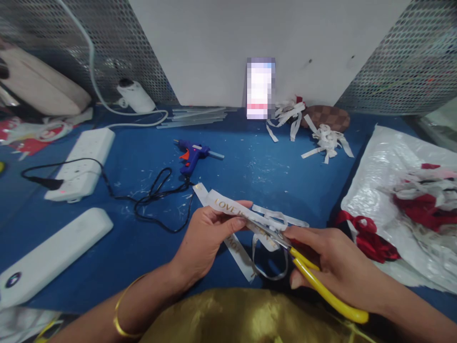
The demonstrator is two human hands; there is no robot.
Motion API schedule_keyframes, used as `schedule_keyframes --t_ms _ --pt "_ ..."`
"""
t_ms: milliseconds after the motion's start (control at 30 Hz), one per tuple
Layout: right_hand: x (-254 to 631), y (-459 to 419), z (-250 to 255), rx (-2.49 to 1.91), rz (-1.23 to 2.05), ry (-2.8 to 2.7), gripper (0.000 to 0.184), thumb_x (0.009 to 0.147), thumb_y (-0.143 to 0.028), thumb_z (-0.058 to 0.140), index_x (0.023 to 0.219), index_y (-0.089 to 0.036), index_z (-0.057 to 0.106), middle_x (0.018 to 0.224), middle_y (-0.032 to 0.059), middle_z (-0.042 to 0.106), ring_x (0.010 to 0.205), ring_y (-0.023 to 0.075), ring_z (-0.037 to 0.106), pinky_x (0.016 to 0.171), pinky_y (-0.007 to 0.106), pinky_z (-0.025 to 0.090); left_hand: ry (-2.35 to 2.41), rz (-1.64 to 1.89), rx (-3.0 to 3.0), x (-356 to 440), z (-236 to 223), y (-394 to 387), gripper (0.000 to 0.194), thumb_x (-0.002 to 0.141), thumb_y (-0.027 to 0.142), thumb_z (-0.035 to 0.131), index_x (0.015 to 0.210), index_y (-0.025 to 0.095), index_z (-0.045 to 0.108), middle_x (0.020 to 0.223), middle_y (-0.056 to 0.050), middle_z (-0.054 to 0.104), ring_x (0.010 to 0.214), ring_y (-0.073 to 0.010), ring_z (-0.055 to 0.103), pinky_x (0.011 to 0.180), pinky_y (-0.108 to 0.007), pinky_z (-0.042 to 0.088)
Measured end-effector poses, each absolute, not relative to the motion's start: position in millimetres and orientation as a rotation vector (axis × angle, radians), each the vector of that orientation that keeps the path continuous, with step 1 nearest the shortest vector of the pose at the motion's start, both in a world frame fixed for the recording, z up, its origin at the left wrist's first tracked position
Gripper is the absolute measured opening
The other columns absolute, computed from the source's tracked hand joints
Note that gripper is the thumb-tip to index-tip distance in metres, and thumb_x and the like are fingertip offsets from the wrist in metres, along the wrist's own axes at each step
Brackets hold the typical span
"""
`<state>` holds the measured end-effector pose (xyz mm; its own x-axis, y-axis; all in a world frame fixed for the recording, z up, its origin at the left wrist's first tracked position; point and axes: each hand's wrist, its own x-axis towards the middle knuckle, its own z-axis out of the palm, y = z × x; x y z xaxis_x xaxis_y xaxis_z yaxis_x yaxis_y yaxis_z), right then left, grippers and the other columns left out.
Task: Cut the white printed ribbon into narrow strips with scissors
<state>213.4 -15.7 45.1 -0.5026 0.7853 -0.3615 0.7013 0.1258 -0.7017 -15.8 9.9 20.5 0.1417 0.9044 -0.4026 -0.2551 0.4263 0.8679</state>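
The step in hand appears to be lengthwise trimming of a white ribbon [230, 208] printed with gold lettering, of which "LOVE IS" is legible. The ribbon is held above the blue worktop [285, 178], directly in front of the person. The left hand [209, 233] pinches it between thumb and fingers, just behind the blade tips; the right hand [337, 262] grips the yellow-handled scissors [317, 286], whose blades lie along the ribbon rather than across it. The exact blade opening cannot be determined, as ribbon covers part of the steel. A narrow white strip [286, 259] curls in a loop below the blades (probably the margin being removed), and a further lettered length [241, 259] slants down below the left hand. By judgement, the next move calls for the ribbon to be held flat and taut, with the blades aligned parallel to the lettering and clear of it. The left thumb lies close to the cutting line, so the pinch should be shifted back before the blades advance. Loose strips should be kept out of the cut. The blue glue gun [194, 155] lies on the worktop beyond the hands, untouched; this step does not seem to require it.
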Motion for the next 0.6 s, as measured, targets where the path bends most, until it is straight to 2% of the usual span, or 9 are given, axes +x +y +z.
schedule_keyframes --t_ms 267,467,600 --pt "212.0 -15.2 39.6 -1.474 1.268 -2.293 0.028 0.082 -0.048 0.065 0.089 -0.021 0.063 0.071 -0.0011 0.065 0.058 0.0119 0.056 0.053 0.021 0.039 1.074 0.870 0.730 -16.0 18.5 8.5 0.022 0.068 0.015 0.077 0.090 0.018 0.077 0.082 -0.004 0.076 0.075 -0.0161 0.069 0.079 -0.028 0.055" --pt "212.6 -16.7 40.9 -1.499 1.375 -2.269 0.025 0.087 -0.046 0.058 0.085 -0.022 0.059 0.068 -0.0025 0.063 0.057 0.0110 0.054 0.051 0.020 0.037 1.063 0.866 0.733 -16.8 17.6 8.5 0.022 0.069 0.015 0.077 0.091 0.019 0.078 0.076 -0.001 0.075 0.070 -0.0122 0.067 0.075 -0.023 0.054" --pt "213.4 -17.1 40.6 -1.501 1.360 -2.269 0.025 0.086 -0.047 0.060 0.086 -0.022 0.059 0.067 -0.0028 0.061 0.056 0.0109 0.052 0.051 0.021 0.036 1.032 0.879 0.724 -16.2 18.6 9.3 0.021 0.071 0.014 0.076 0.091 0.019 0.078 0.078 -0.001 0.075 0.073 -0.0124 0.067 0.076 -0.022 0.054"
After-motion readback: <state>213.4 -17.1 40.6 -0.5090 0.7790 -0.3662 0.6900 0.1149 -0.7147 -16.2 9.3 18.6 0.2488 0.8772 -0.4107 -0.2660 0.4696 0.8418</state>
